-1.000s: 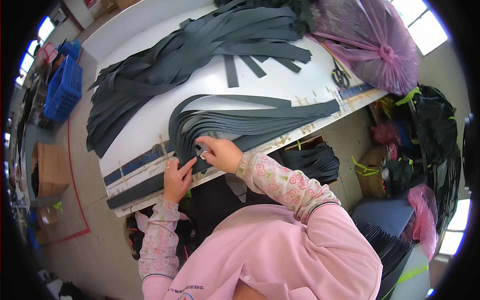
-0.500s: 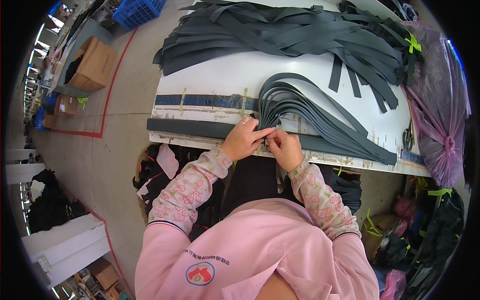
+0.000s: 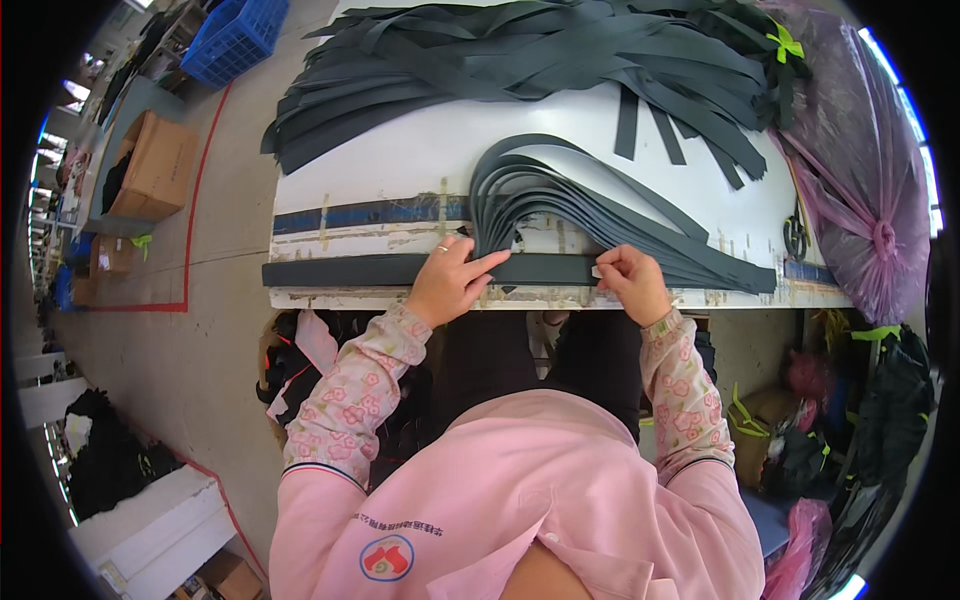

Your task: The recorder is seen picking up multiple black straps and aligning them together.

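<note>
Head view: a person in a pink top stands at a white surface [image 3: 420, 160] and works on dark grey strips.
Left hand: the left hand [image 3: 447, 282] lies flat, fingers stretched, pressing down on the near end of the curved bundle of strips [image 3: 560, 205] where it meets the long flat strip [image 3: 360, 270] along the near edge; it presses and grips nothing.
Right hand: the right hand [image 3: 630, 280] is curled, pinching the strip ends between thumb and fingers, just right of the left hand.
Bundle: it fans from the hands toward the right and bends back over the surface.
Step in hand: by the look of it, squaring up the strip ends at the edge.
Next move calls for: a steady press from the left hand while the right draws the ends flush.
Around: a large heap of loose strips [image 3: 500, 60] at the far side, a purple plastic bag [image 3: 860, 190] to the right, a blue crate [image 3: 235, 35] on the floor.
</note>
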A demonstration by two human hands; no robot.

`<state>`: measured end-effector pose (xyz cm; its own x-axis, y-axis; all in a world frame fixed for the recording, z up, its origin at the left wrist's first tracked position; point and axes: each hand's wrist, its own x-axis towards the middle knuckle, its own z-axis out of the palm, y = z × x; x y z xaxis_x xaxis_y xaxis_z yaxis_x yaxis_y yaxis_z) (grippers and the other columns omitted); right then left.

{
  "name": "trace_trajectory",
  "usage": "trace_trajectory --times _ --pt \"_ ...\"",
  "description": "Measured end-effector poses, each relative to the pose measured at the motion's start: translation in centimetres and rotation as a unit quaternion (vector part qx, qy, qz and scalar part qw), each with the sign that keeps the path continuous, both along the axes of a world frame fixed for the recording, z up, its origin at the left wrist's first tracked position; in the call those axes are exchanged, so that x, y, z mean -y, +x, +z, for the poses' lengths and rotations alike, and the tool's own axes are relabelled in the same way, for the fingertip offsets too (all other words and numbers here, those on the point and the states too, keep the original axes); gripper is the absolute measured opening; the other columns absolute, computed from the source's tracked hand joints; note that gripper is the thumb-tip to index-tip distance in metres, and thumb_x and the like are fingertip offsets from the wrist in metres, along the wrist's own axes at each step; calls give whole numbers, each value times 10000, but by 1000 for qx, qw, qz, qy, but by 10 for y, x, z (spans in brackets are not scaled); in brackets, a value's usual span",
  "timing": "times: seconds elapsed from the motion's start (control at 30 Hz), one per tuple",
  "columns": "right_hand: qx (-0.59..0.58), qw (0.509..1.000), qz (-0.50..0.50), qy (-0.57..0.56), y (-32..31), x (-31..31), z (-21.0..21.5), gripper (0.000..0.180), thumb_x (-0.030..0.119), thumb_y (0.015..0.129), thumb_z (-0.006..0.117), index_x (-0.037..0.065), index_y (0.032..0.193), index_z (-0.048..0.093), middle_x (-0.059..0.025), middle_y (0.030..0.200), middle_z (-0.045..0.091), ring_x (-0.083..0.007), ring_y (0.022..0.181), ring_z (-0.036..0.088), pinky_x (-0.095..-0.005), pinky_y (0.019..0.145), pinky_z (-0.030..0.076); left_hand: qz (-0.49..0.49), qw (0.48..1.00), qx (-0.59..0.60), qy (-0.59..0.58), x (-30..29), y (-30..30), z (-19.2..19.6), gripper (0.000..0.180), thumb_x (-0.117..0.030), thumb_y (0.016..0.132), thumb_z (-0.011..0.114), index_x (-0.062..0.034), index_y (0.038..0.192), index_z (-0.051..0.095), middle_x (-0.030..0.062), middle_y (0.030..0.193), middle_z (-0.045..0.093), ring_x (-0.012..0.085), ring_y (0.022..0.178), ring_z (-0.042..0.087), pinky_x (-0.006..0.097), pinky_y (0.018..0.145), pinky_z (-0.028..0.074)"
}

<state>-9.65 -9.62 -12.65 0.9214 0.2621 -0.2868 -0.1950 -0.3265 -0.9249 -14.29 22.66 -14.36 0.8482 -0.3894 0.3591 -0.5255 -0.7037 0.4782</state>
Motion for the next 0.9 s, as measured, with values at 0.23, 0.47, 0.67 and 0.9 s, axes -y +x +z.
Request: trace_trajectory --times 0.23,0.47,0.67,0.9 --pt "112 988 -11 -102 -7 61 -12 77 61 949 630 -15 957 633 -28 785 666 -82 668 629 -238 595 491 -8 1000 -25 -3 -1 -1 0 519 -201 756 792 -218 1265 695 101 876 469 295 821 473 406 749 446" --pt "159 976 -2 -147 -13 49 -3 92 71 916 647 -21 923 650 -62 684 652 -111 610 626 -266 582 492 4 1000 -25 4 1 0 0 500 -203 757 795 -218 1249 709 98 864 447 298 817 465 407 731 439" --pt "172 967 18 -186 -8 50 2 92 88 874 672 -3 885 670 -123 701 674 -205 621 676 -325 610 525 5 1000 -20 6 1 1 0 479 -213 765 795 -218 1237 716 98 853 440 302 811 463 409 716 435" --pt "-9 996 87 11 -30 5 12 142 79 923 630 -25 1017 657 -89 796 700 -139 702 697 -280 630 538 -3 1000 5 10 6 3 4 443 -125 791 762 -215 1224 725 101 852 444 299 789 472 410 688 426"
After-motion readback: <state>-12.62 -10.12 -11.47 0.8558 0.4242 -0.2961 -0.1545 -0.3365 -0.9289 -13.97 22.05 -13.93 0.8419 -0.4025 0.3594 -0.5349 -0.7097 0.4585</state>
